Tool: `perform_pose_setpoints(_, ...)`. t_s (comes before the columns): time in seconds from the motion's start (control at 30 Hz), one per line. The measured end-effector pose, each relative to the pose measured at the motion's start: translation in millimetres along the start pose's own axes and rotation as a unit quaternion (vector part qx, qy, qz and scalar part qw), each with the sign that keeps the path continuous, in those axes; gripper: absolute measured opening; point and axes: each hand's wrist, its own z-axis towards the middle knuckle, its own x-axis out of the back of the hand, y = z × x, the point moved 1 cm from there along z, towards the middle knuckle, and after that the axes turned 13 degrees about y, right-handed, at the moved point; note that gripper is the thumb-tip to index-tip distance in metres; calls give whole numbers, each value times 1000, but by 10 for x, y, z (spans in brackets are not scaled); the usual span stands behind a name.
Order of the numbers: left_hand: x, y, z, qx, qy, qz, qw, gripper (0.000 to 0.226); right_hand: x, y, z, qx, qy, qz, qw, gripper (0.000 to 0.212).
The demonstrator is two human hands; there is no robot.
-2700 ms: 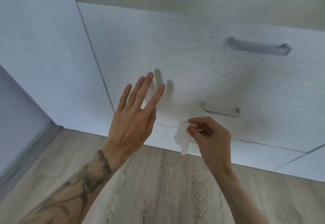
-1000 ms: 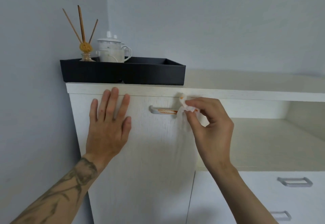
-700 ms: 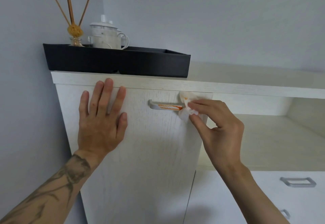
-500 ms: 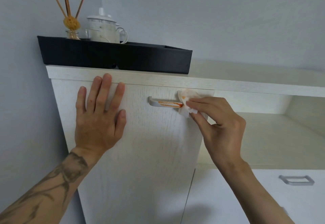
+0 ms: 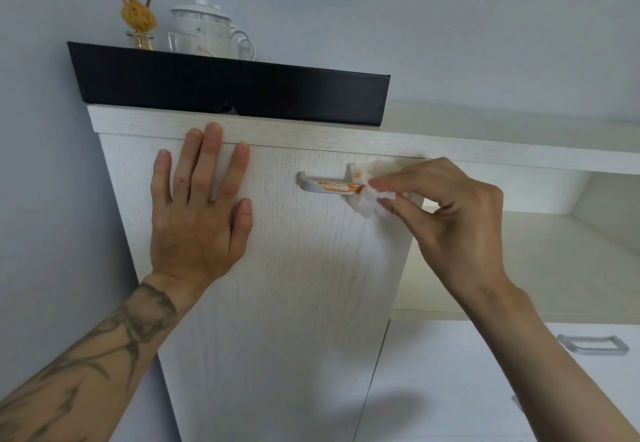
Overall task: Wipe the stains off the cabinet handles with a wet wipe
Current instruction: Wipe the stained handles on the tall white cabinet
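A silver handle (image 5: pixel 325 185) streaked with orange stain runs across the top of a white cabinet door (image 5: pixel 294 303). My right hand (image 5: pixel 446 213) pinches a white wet wipe (image 5: pixel 367 195) against the handle's right end; the wipe carries an orange smear and hides that end. Left of the handle, my left hand (image 5: pixel 199 209) lies flat on the door with its fingers spread, fingertips at the door's top edge.
A black tray (image 5: pixel 228 88) sits on the cabinet top, holding a reed diffuser (image 5: pixel 136 18), a glass and a white lidded cup (image 5: pixel 207 31). An open shelf (image 5: pixel 540 261) lies to the right. Below it is a drawer with a silver handle (image 5: pixel 592 344).
I have moved from the low drawers up to the top door. My left hand stays flat on the door. The wipe has picked up orange stain while rubbing the handle's right end.
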Motion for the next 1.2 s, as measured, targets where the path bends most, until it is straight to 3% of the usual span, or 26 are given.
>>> perform_pose_setpoints(0.7,-1,22,-7,1,18,0,1000,61,-241,-170,62,45,-14,33,998,13)
perform_pose_setpoints(0.8,-6,13,-9,1,21,3,1000,60,-75,-177,67,-29,28,76,996,14)
perform_pose_setpoints(0.9,-10,11,-12,0,22,8,1000,60,166,-152,35,-165,121,161,966,29)
perform_pose_setpoints(0.97,-13,10,-10,-2,23,9,1000,60,253,-152,15,-200,146,182,952,34)
perform_pose_setpoints(1.1,-13,8,-6,-3,25,7,1000,60,182,-222,-31,-239,115,210,941,39)
perform_pose_setpoints(1.2,-12,14,0,3,21,2,1000,62,67,-308,-90,-249,74,225,939,25)
